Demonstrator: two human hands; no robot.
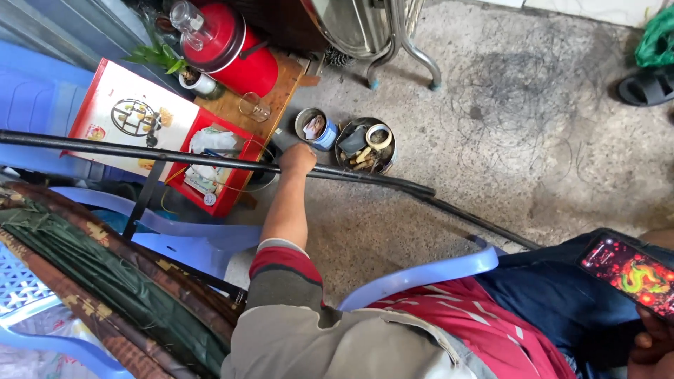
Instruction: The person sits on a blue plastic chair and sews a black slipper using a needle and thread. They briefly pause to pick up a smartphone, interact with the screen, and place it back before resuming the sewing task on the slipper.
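Two tins point(315, 128) point(365, 145) sit side by side on the floor point(505, 140), right of the box point(151, 133); rod point(175, 158) crosses before them.

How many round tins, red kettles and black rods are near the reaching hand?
Round tins: 2
Red kettle: 1
Black rods: 2
Total: 5
The left hand rests on one rod.
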